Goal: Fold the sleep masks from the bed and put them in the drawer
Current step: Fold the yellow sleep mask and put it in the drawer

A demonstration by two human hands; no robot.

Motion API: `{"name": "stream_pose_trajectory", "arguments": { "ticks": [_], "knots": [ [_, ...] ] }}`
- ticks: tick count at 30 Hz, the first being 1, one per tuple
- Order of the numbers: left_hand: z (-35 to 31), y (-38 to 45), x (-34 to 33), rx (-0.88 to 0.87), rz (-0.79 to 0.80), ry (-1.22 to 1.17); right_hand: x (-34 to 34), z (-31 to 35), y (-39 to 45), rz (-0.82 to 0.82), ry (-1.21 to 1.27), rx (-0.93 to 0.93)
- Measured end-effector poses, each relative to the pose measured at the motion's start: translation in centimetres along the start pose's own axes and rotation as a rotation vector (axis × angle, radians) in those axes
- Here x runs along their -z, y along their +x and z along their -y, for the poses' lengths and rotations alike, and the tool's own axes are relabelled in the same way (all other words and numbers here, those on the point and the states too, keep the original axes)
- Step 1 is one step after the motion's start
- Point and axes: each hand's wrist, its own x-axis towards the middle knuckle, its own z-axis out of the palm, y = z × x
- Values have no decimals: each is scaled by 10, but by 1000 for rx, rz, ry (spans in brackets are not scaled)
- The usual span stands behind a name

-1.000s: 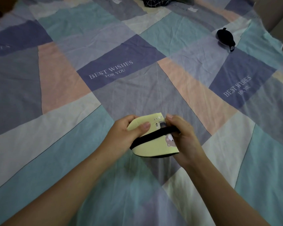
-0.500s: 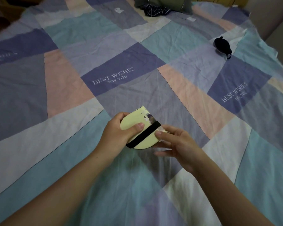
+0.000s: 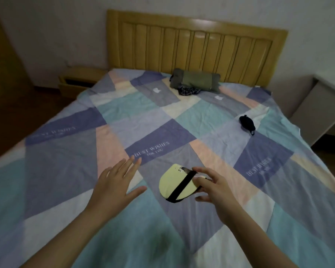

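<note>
A folded pale yellow sleep mask [image 3: 174, 183] with its black strap wrapped across it is held just above the patchwork bed sheet [image 3: 162, 117]. My right hand [image 3: 214, 185] pinches its right edge between thumb and fingers. My left hand [image 3: 115, 182] hovers to the left of the mask with straight, spread fingers, holding nothing. A black sleep mask [image 3: 247, 123] lies on the far right side of the bed. Beside the bed's far left corner stands a low wooden bedside cabinet with its drawer [image 3: 78, 83] pulled open.
A green rolled pillow [image 3: 198, 80] and a dark checked cloth [image 3: 189, 91] lie by the wooden headboard [image 3: 197, 45]. A pale desk [image 3: 317, 107] stands to the right of the bed. Dark floor runs along the left side.
My left hand let go of the yellow mask and moved left, fingers spread. My right hand took the mask's right edge. My view rose, bringing the headboard and drawer into sight.
</note>
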Motion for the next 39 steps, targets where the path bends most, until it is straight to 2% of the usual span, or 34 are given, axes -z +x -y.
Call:
{"name": "stream_pose_trajectory", "arguments": {
  "ticks": [11,17,25,35,39],
  "knots": [
    [-47,-116,203,82,-147,95,-26,167,-152,188,-8,220],
    [-30,-202,308,135,-283,194,-82,242,-212,319,-109,342],
    [75,-317,396,283,-382,285,-246,287,-277,513,-161,581],
    [256,-473,446,449,-337,337,-491,279,-353,662,-221,992],
    [325,-495,459,467,-347,343,-565,277,-352,725,-253,990]
  ]
}}
